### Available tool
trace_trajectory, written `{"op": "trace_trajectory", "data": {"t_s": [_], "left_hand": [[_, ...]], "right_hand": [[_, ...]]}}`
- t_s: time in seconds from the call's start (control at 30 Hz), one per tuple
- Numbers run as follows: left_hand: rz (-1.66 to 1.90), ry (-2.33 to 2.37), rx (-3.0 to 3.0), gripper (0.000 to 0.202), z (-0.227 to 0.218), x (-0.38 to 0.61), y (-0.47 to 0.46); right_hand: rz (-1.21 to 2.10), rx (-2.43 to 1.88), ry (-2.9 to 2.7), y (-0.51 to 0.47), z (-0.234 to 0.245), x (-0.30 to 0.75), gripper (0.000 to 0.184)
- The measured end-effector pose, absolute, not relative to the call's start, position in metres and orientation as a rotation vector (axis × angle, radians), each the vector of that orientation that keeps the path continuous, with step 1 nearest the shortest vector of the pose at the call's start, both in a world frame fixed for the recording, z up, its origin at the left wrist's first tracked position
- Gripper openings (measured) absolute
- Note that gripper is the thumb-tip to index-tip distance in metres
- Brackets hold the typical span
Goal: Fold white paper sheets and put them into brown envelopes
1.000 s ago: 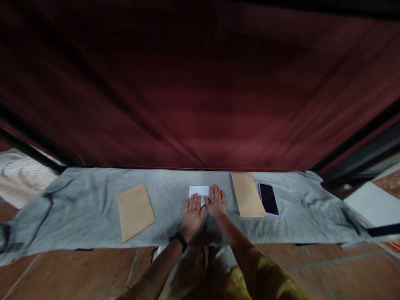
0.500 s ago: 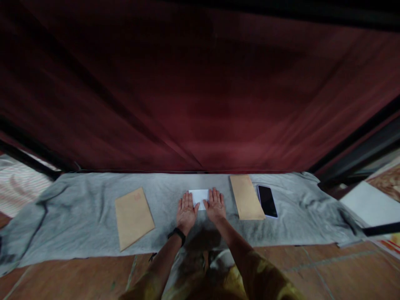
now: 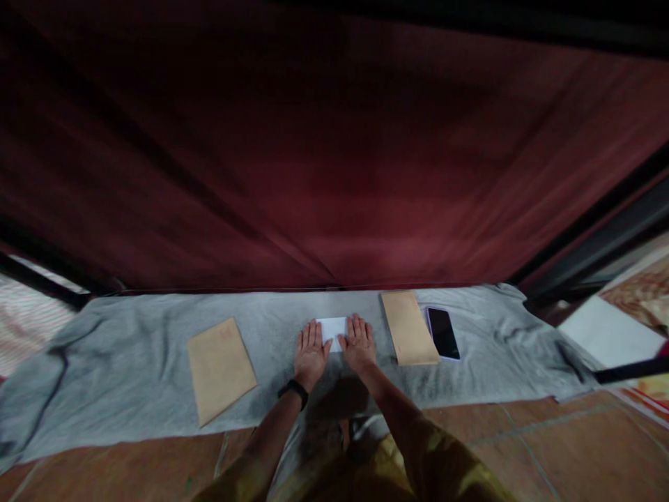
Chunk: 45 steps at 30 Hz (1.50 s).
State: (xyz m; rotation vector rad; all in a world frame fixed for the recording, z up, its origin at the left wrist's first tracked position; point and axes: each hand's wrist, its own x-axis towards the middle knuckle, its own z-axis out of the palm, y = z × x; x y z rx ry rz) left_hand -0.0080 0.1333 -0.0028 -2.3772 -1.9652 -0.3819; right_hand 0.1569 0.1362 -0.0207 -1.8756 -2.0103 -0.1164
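Observation:
A small folded white paper (image 3: 332, 326) lies on a grey cloth (image 3: 130, 348). My left hand (image 3: 310, 353) rests flat on the paper's left edge, fingers stretched out. My right hand (image 3: 358, 343) lies flat on the paper's right edge, fingers also stretched out. Both palms press down, and the paper's near part is hidden under them. A black band circles my left wrist.
A brown envelope (image 3: 219, 369) lies to the left on the cloth, another brown envelope (image 3: 409, 328) to the right with a dark phone (image 3: 443, 332) beside it. A dark red curtain (image 3: 334, 160) hangs behind. Tiled floor lies in front.
My hands have slid slightly apart on the white paper, baring more of its middle. The view has shifted a little.

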Motion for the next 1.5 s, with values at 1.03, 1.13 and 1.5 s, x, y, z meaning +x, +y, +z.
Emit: {"op": "trace_trajectory", "data": {"t_s": [1.03,1.13,1.5], "left_hand": [[-0.36,-1.88,-2.388,0.065,0.002,-0.012,0.134],[-0.347,-1.885,-2.397,0.062,0.001,-0.014,0.132],[-0.346,-1.598,-2.66,0.058,-0.012,-0.011,0.083]], "right_hand": [[-0.001,-1.823,-1.988,0.105,-0.01,0.164,0.056],[-0.022,-1.812,-1.995,0.106,-0.01,0.164,0.057],[0.002,-1.801,-1.977,0.106,-0.006,0.164,0.056]]}}
